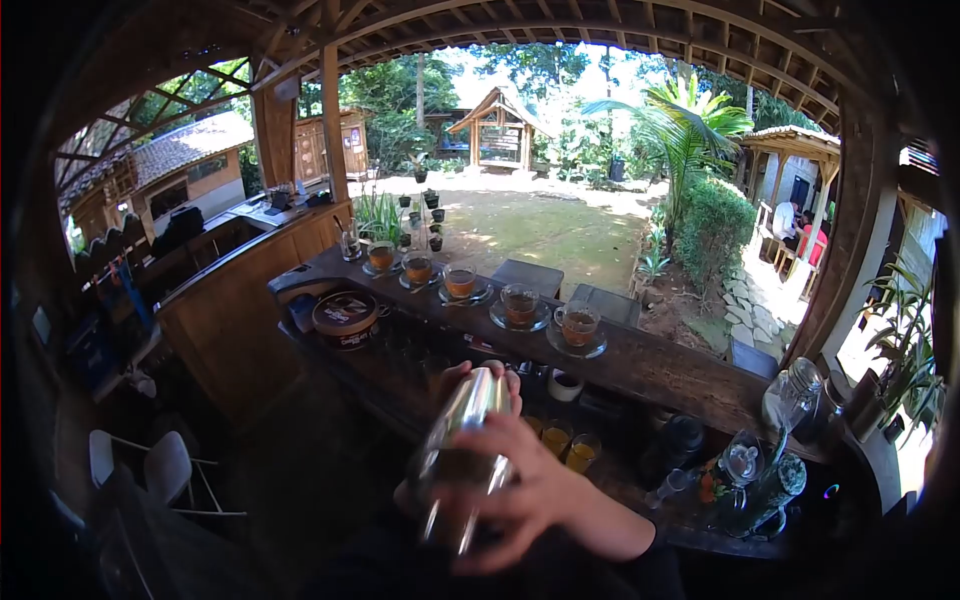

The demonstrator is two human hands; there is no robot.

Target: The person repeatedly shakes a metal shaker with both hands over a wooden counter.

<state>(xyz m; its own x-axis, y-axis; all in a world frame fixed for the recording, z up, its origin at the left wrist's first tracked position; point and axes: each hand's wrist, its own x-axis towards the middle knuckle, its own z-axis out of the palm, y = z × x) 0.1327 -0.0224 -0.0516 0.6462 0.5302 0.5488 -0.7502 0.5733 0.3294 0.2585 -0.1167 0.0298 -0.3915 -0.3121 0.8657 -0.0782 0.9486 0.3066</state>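
Head view showed both hands, right hand [540,495] and left hand [470,378], grasping a shaker [462,440]: smooth, rigid metal, judged slippery, best gripped mid-body.

A long dark wooden tabletop [660,365] carries a row of five glass cups of amber tea on saucers [519,305], with a round brown lidded tin [346,319] just below its left end. At the right end stand clear glass jars [790,395].

You can't read any text here: the tin [346,318] on the counter [660,365] has white lettering on its dark lid, but it's too blurred.
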